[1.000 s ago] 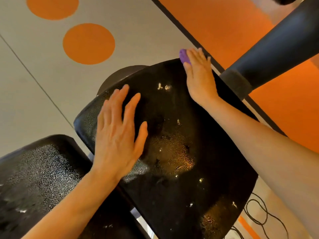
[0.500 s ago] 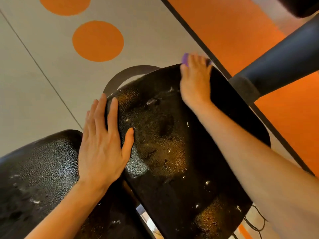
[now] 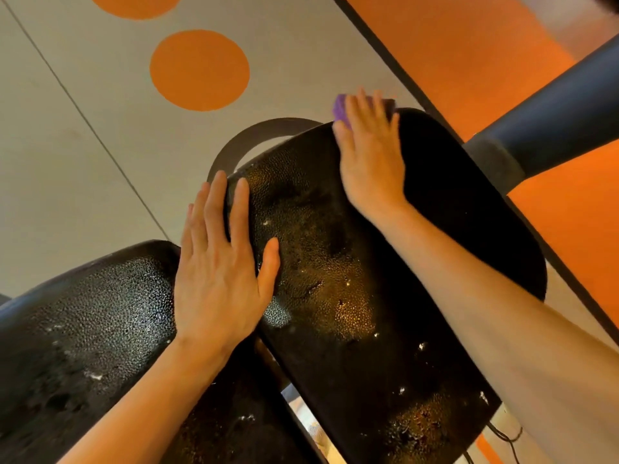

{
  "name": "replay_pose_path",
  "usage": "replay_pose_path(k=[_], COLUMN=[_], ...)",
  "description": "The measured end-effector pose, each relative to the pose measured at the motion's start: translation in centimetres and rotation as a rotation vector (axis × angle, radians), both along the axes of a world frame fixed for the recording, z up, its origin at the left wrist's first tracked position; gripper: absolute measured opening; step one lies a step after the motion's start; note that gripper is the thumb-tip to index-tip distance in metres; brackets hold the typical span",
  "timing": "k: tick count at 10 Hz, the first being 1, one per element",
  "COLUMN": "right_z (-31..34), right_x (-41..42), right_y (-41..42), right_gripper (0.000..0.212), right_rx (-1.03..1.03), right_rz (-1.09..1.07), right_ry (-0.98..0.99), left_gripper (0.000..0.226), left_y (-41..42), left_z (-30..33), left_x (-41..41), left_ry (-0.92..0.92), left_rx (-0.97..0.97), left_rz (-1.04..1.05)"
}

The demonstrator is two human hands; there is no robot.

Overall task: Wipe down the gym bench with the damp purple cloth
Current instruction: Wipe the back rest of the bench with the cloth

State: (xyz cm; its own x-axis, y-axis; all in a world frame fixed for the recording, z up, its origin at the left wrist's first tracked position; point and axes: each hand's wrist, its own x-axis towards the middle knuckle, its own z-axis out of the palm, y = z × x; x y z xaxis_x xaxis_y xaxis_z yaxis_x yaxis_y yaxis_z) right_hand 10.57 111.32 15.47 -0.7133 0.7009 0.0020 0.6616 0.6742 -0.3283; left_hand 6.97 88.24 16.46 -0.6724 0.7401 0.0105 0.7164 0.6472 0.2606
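Nearest the camera, gleaming with scattered droplets and white specks: the pebbled black vinyl of the gym bench's lower pad (image 3: 83,329), rounded at its corners. Just past it, across a narrow gap, tilting away: the bench's second pad (image 3: 335,313), same dimpled skin, catching amber highlights through its middle and lying darker and duller toward its right side. Resting flat on that pad's left edge, fingers straight and slightly spread, thumb angled out: the left hand (image 3: 217,279), holding nothing. Reaching further up, pressing down at the pad's far top corner with fingers extended and close together, slightly motion-blurred: the right hand (image 3: 370,155). Peeking out from under those fingers at the very rim of the pad: the damp purple cloth (image 3: 341,108), only a small bunched fold showing at the left and a darker sliver at the right. Curving behind the pad's top edge: a dark arched frame piece (image 3: 241,142). Slanting in from the right: a thick dark padded roller (image 3: 552,122) with a matte collar. Lying beyond: pale grey floor (image 3: 83,112) with an orange circle (image 3: 199,70) and a black-bordered orange strip (image 3: 452,45). Trailing at lower right: thin black cables (image 3: 505,435).
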Motion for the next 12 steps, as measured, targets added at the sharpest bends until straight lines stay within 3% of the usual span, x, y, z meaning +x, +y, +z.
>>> replay_pose_path(k=[1,2,3,5,7,9,11,12], right_z=[0.6,1.1,1.3,0.6,1.4,1.0,1.4,1.3], right_x=[3.3,11.3,12.8,1.9,13.6,2.5,12.3,10.8], right_y=[-3.2,-7.2,-8.4,-2.0,-9.5,-3.7,-9.1,-7.1], right_gripper=[0.054,0.055,0.06,0.055,0.056,0.06,0.055,0.054], right_rx=[-0.006,-0.01,-0.003,0.042,0.008,0.037,-0.025,-0.038], right_rz=[0.158,0.229,0.181,0.007,0.22,0.024,0.233,0.22], right_ry=[0.041,-0.046,-0.131,-0.092,-0.145,-0.094,-0.086,-0.091], left_gripper=[0.069,0.069,0.069,0.068,0.068,0.068,0.074,0.075], left_y=[0.0,0.0,0.0,0.0,-0.1,-0.1,-2.3,-5.5], left_z=[-0.1,-0.1,-0.2,-0.3,-0.2,-0.3,1.3,1.9], left_x=[0.0,0.0,-0.1,0.0,0.0,-0.1,-0.6,-1.3], left_ry=[0.002,0.008,0.016,0.016,0.005,-0.001,-0.077,-0.05], left_rx=[0.005,0.011,0.023,0.028,0.035,0.038,-0.003,-0.061], left_rz=[-0.005,-0.008,-0.009,-0.003,0.001,-0.002,-0.08,-0.101])
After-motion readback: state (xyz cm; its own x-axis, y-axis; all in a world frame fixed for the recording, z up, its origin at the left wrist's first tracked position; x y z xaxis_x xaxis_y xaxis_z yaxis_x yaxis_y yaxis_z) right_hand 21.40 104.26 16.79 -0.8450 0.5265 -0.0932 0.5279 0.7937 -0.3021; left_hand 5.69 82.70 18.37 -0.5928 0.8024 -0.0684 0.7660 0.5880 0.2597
